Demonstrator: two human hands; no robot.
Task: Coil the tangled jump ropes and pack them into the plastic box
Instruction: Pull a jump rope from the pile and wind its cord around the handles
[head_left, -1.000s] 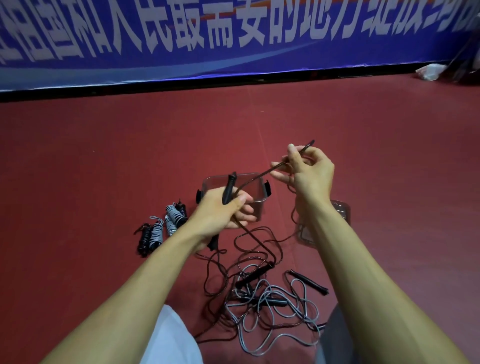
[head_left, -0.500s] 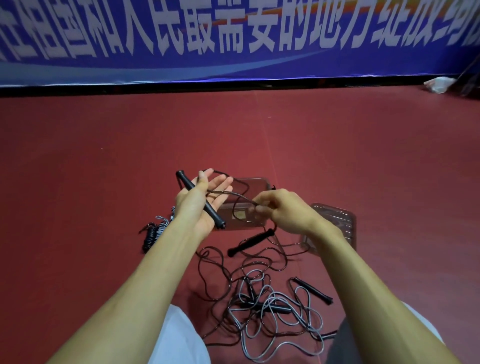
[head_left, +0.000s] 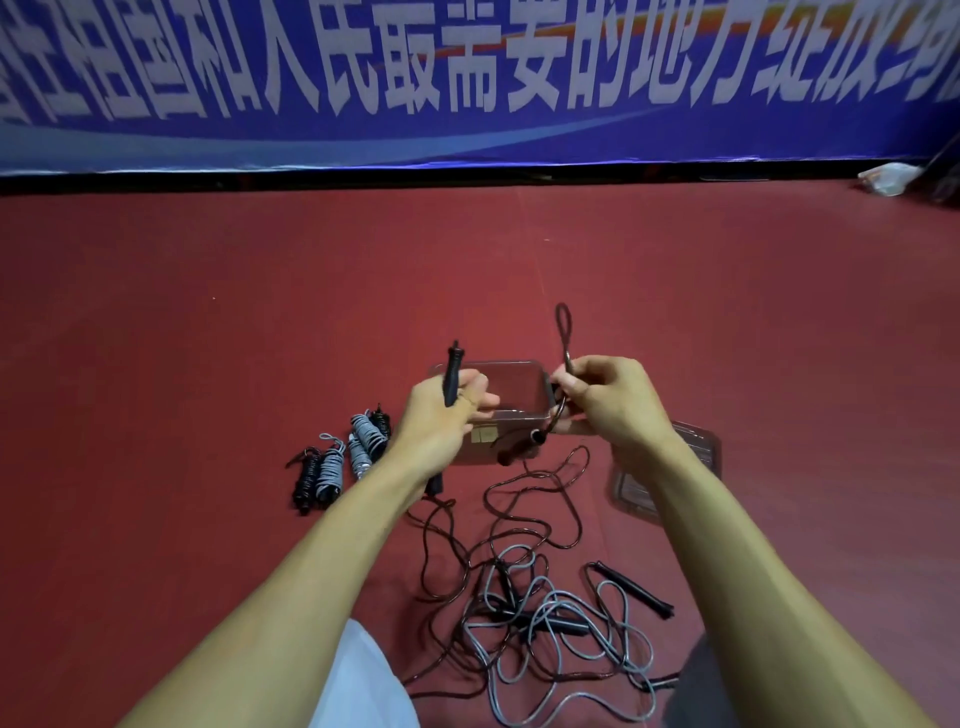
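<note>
Nearest, the tangled jump ropes (head_left: 545, 623) sprawl on the red floor (head_left: 208, 364) below both wrists. The left grip (head_left: 441, 418) is fisted round an upright black handle (head_left: 453, 371). The right grip (head_left: 610, 400) pinches a rope loop (head_left: 563, 332) that stands above it. Coiled ropes (head_left: 337, 462) lie left of the left grip. The clear plastic box (head_left: 519, 382) sits just beyond, between both grips.

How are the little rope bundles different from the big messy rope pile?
The bundles are wound tight; the pile is loose and tangled. The bundles lie side by side left of the box; the pile sprawls in front of it, nearer the camera. Both have black and grey ropes and lie on the red floor.
</note>
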